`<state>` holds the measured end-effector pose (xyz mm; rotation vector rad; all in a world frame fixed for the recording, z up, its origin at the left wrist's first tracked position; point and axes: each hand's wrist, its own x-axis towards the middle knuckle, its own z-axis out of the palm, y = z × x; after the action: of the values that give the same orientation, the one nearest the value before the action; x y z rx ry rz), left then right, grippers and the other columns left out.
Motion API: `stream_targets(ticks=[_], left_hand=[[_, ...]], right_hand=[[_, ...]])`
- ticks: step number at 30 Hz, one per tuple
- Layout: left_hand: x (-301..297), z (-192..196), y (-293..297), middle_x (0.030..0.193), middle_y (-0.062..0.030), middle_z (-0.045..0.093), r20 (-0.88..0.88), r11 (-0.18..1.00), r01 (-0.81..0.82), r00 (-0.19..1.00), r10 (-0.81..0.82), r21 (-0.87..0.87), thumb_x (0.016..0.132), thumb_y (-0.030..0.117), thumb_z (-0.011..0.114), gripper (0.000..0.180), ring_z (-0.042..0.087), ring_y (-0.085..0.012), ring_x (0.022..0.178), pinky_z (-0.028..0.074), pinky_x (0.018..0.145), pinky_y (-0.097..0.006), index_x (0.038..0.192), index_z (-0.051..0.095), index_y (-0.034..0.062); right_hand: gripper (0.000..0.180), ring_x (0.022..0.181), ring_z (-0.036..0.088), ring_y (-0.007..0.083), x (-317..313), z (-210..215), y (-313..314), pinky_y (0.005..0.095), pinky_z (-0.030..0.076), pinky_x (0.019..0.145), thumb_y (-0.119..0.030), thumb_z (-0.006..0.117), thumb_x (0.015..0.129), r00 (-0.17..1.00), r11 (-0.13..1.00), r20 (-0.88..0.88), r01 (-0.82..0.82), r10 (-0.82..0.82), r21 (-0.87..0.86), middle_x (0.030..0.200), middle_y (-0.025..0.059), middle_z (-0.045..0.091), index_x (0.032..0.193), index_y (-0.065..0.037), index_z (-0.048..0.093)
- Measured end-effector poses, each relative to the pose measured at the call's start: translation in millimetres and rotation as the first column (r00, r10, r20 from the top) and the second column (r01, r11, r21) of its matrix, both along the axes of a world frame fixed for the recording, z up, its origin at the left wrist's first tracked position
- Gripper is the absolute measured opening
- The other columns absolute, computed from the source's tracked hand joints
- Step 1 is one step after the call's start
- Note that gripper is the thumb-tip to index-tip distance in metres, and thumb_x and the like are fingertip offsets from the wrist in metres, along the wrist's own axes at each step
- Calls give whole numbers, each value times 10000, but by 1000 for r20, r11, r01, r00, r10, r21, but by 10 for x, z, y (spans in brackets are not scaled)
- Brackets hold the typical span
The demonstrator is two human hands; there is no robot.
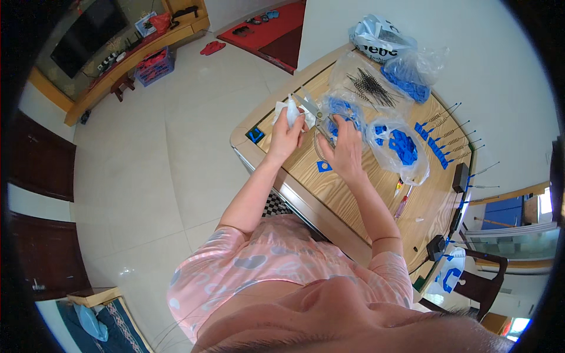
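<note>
Upright in my left hand (284,141) is a small white squeeze bottle (291,112) with a thin pointed nozzle; the fingers are wrapped round it. My right hand (347,152) grips a pair of metal scissors (309,106). Their blades are spread and reach toward the bottle's nozzle; I cannot tell whether they touch it. White paper (279,109) shows behind the bottle. Just beyond the right hand is a clear bag of blue pieces (342,109), partly hidden by the fingers. A small blue piece with a hole (324,167) lies on the wooden table (329,194) below the scissors.
Another clear bag (404,147) holds blue pieces. Dark coiled wires (372,87) lie on plastic behind it. Blue pieces with springy wires (435,150) line the right edge, near a black block (461,177). A screwdriver (401,207) lies right of my forearm.
</note>
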<state>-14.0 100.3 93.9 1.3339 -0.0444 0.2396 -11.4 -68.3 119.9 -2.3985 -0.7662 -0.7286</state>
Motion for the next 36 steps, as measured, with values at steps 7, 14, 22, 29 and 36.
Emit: stream_targets(ticks=[7, 14, 22, 29, 36], left_hand=[[32, -17, -24, 825, -93, 593, 109, 897, -288, 958, 267, 336, 926, 156, 511, 257, 575, -139, 620, 442, 521, -272, 1121, 414, 20], [-55, 101, -72, 934, -201, 611, 191, 811, -355, 935, 299, 465, 929, 155, 502, 308, 636, -319, 829, 493, 700, -398, 1161, 375, -1], [-82, 138, -119, 900, -282, 603, 181, 805, -346, 938, 295, 482, 909, 144, 512, 328, 603, -445, 844, 457, 691, -477, 1166, 356, 13], [-84, 138, -112, 915, -280, 598, 210, 817, -336, 941, 266, 468, 911, 126, 510, 333, 601, -440, 856, 460, 699, -454, 1178, 347, 10], [-80, 123, -91, 947, -273, 592, 179, 851, -295, 954, 239, 435, 915, 137, 511, 340, 600, -427, 874, 460, 718, -440, 1186, 351, 7]], right_hand=[[523, 874, 520, 306, -42, -27, 99, 402, 370, 745, -295, 670, 740, 998, 1000, 66, -11, 10, 26, 954, 152, 546, 1139, 0, 505], [547, 878, 506, 306, -44, -22, 157, 401, 361, 743, -313, 670, 748, 998, 999, 64, 23, -26, 47, 968, 150, 541, 1163, -3, 494], [531, 880, 516, 309, -13, -32, 195, 396, 373, 734, -280, 679, 760, 998, 996, 66, -7, 1, 85, 975, 156, 545, 1175, -8, 489], [521, 869, 523, 304, -13, -48, 172, 392, 378, 727, -263, 681, 770, 998, 998, 58, -12, 8, 65, 973, 151, 552, 1181, -8, 489], [501, 829, 530, 301, -5, -42, 160, 389, 383, 704, -257, 678, 783, 997, 999, 73, -12, 9, 53, 966, 143, 559, 1180, -10, 499]])
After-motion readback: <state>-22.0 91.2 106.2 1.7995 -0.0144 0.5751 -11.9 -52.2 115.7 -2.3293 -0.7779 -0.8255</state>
